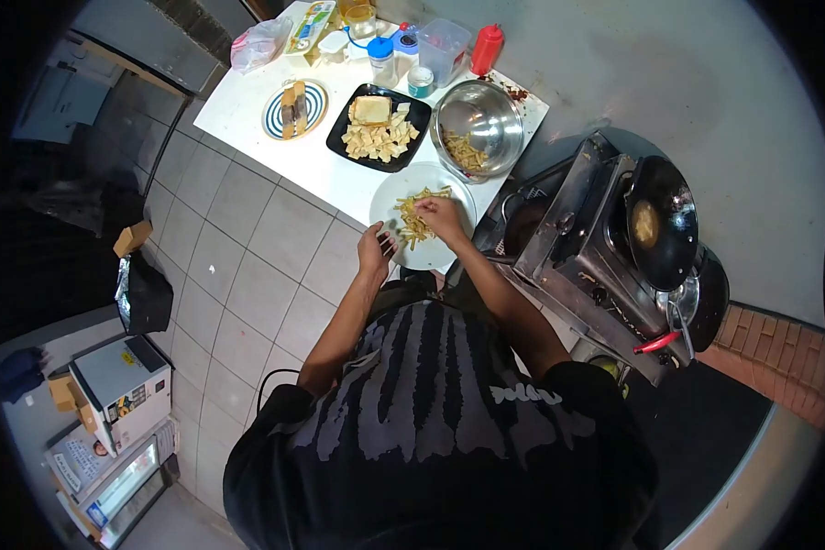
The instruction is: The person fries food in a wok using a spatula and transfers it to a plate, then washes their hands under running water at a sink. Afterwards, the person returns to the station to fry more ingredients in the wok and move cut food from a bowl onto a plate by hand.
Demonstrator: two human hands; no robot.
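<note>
A round pale plate (387, 197) lies at the near edge of the white table, with a pile of yellowish strips (416, 229) on it. My left hand (376, 249) is at the plate's left rim, fingers apart and nothing seen in them. Over the strips is my right hand (438, 217), its fingers pressed together at the pile; what they pinch is too small to make out. Just beyond the plate stands a steel bowl (490, 119) with more strips inside. A black square dish (335, 137) holds cut pale pieces and a stack of square slices.
A striped plate (270, 117) holds brown and dark pieces. Jars, a plastic tub (442, 50) and a red bottle (488, 49) line the table's back. To the right, a black wok (674, 243) sits on the metal stove (577, 266). A red-handled utensil (656, 343) hangs nearby.
</note>
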